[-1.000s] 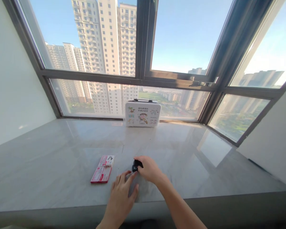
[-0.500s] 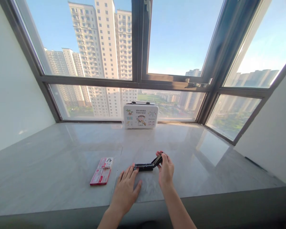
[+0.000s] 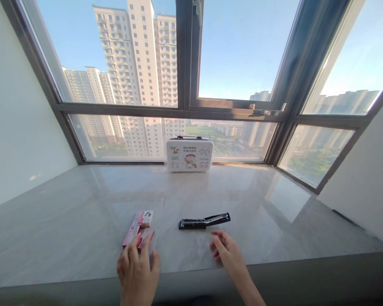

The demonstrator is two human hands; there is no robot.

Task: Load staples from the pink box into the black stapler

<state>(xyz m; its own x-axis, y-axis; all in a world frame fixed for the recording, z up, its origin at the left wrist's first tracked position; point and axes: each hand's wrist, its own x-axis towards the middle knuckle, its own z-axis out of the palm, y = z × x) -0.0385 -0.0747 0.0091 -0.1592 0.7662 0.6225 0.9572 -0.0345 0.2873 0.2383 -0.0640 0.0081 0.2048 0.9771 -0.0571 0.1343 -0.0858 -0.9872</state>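
Observation:
A black stapler [image 3: 204,221] lies swung fully open and flat on the grey marble sill [image 3: 67,204], with no hand on it. My right hand [image 3: 227,251] rests just in front of it, fingers loosely curled and empty. My left hand [image 3: 137,265] is at the lower left, its fingertips on the near end of a flat red and white staple box [image 3: 134,235]. A second small red and white box [image 3: 143,218] lies right behind that one.
A white carry case [image 3: 189,154] with a cartoon picture stands upright against the window at the back middle. The sill's front edge [image 3: 274,272] runs just below my hands. White walls close the sill in on the left and right.
My right hand swung the stapler open flat and let go, pulling back toward me. My left hand left the stapler and moved left onto the red staple box.

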